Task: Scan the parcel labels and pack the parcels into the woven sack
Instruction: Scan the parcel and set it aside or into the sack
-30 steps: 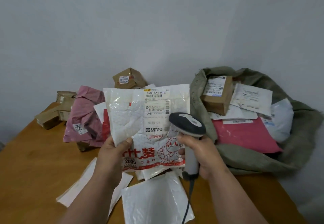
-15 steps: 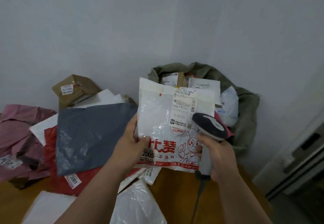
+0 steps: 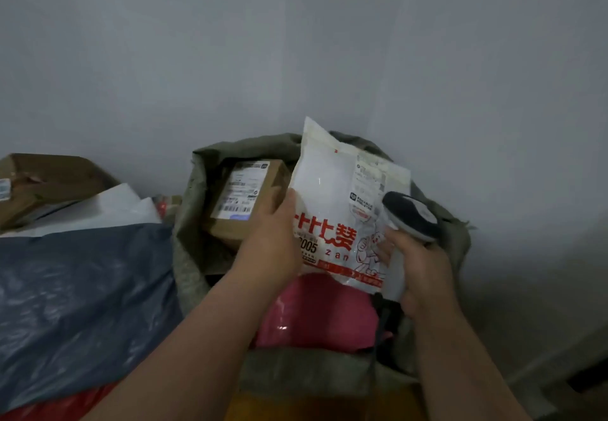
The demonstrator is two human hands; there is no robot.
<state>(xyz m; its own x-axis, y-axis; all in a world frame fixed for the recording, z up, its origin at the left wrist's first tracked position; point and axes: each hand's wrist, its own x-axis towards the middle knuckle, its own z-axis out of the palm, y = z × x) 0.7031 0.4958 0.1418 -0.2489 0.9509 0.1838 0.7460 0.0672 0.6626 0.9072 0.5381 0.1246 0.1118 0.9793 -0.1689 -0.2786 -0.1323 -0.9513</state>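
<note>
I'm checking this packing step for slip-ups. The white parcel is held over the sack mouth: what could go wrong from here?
1. The left hand grips the white parcel by one edge only; it might slip and land outside the woven sack.
2. The scanner in the right hand trails a cable over the sack mouth; a dropped parcel could snag it.

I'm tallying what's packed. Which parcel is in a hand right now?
The white parcel with red lettering, gripped by the left hand above the sack; the others lie untouched.
</note>
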